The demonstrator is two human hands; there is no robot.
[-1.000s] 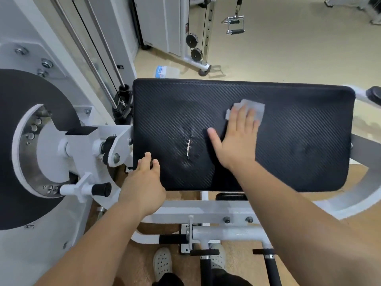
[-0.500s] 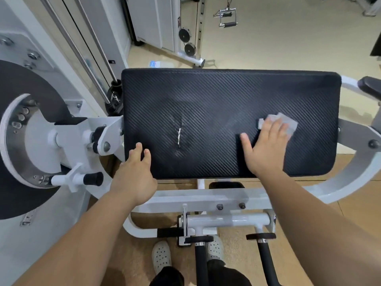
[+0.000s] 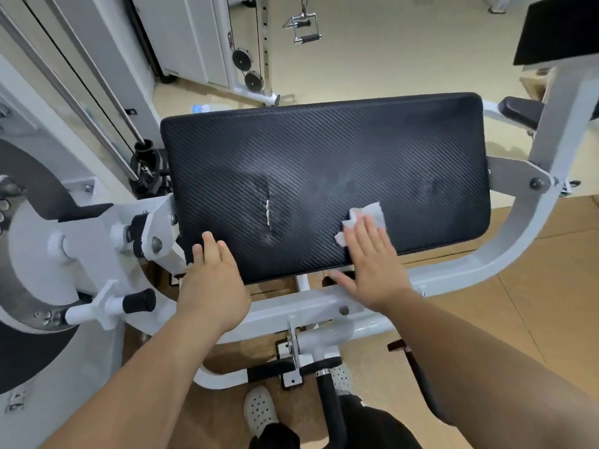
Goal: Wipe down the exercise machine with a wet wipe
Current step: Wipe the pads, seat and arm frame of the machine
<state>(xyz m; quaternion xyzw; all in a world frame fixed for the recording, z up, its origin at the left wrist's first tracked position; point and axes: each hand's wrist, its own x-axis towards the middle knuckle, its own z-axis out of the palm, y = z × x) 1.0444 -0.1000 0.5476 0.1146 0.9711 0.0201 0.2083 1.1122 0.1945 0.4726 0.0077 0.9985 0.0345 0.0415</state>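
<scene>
The exercise machine's black ribbed pad fills the middle of the view, with a small white tear near its centre and damp streaks across it. My right hand lies flat with straight fingers on the pad's near edge, right of centre, pressing a white wet wipe that sticks out beyond the fingertips. My left hand rests on the pad's near left corner, fingers laid over the edge.
White frame tubes run below the pad, a curved arm at the right. A round weight disc and black-tipped knob sit at the left. A cable handle hangs behind. A packet lies on the floor.
My right hand has slid the wipe from the pad's upper middle out to the right, then back left and down to the near edge. The left hand stays at the corner.
</scene>
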